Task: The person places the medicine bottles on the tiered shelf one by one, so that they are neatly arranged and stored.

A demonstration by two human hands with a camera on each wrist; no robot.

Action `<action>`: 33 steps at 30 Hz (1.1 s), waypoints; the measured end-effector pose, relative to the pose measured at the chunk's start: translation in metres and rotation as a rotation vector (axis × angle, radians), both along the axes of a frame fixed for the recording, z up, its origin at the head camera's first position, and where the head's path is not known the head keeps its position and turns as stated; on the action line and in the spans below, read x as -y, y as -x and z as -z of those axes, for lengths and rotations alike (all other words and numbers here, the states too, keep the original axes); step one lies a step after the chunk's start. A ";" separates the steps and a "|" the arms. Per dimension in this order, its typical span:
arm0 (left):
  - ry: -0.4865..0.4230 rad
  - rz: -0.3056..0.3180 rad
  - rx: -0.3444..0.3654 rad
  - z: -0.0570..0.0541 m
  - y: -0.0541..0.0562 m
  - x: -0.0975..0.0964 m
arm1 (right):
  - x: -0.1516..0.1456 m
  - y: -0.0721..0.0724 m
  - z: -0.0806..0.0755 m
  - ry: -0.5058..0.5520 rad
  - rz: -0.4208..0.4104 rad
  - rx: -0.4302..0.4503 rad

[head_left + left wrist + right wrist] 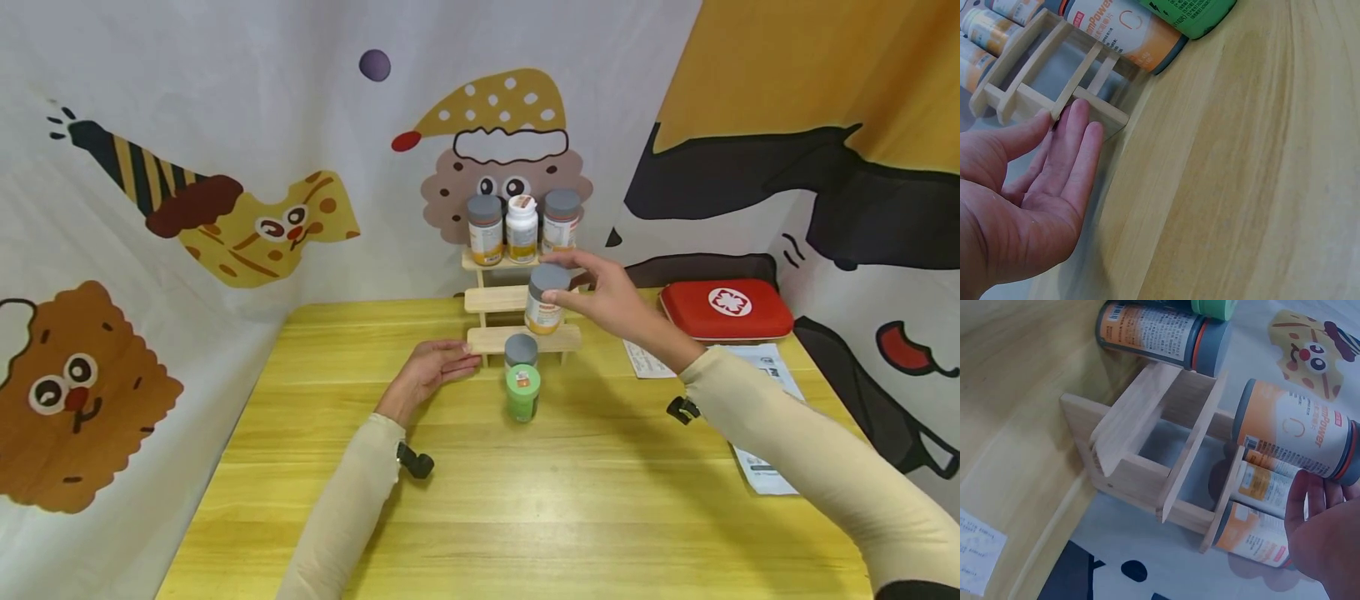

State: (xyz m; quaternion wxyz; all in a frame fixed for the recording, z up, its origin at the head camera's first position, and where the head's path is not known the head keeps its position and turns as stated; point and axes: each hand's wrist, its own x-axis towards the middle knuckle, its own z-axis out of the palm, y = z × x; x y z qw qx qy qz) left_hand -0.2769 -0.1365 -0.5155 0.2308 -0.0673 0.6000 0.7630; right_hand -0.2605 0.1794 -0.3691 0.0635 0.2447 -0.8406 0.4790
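Note:
A small three-step wooden rack [491, 297] stands at the table's back edge. My left hand [435, 367] touches its lower left side with fairly straight fingers; in the left wrist view the thumb [1038, 128] meets the end of a step. My right hand [611, 296] grips a supplement bottle [545, 310] with a grey lid, thumb in front and fingers behind, above the lower steps. On the top step sit two grey-lidded bottles [486, 237] with a white-capped bottle [522, 233] between them. Before the rack stand another grey-lidded bottle [521, 348] and a green-lidded container [522, 400].
A red zipped case [720, 308] with a white emblem lies at the back right. Beside it are a printed paper slip [647, 360] and a white printed packet [772, 475]. A patterned cloth [300, 100] hangs behind the table [570, 517].

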 end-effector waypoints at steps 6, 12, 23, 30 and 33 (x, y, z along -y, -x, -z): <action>-0.006 -0.009 0.007 0.002 0.001 -0.001 | 0.014 0.011 -0.002 0.041 -0.004 -0.001; -0.015 -0.012 0.014 0.003 0.002 -0.001 | 0.030 0.021 -0.003 0.070 0.022 0.022; -0.017 -0.008 0.022 0.002 0.003 0.000 | 0.061 0.036 -0.004 0.090 0.086 0.044; -0.012 0.006 0.013 0.000 0.002 0.001 | 0.076 0.044 0.000 0.059 0.121 0.027; -0.014 0.006 0.018 0.000 0.002 0.001 | 0.080 0.046 0.003 0.028 0.132 0.005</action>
